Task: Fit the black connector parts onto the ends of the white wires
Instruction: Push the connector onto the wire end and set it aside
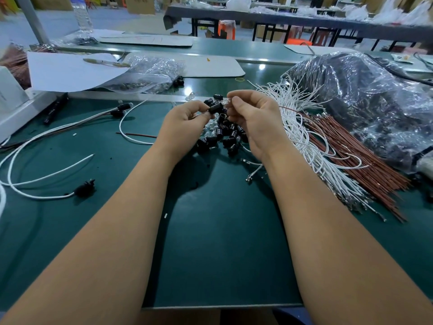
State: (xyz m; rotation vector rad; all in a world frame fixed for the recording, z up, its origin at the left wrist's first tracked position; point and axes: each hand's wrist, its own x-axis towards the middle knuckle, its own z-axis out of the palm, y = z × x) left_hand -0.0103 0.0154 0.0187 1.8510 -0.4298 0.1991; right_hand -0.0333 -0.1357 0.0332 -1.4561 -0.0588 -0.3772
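Observation:
My left hand (185, 124) pinches a black cylindrical connector part (215, 108) above the green mat. My right hand (251, 118) has its fingers curled close to the connector's right end and pinches something small and clear there; a thin red-brown wire (289, 109) runs off to the right from those fingers. Under both hands lies a heap of loose black connector parts (222, 137). A thick bundle of white wires (302, 137) fans out to the right of my right hand. Finished white wires with black ends (84, 189) lie at the left.
Red-brown wires (356, 158) lie beside the white bundle. A big plastic bag of dark parts (365, 95) fills the right. A smaller clear bag (150, 73), a paper sheet (70, 71) and a white machine base (16, 106) stand at the back left. The green mat (222, 242) stretches toward me.

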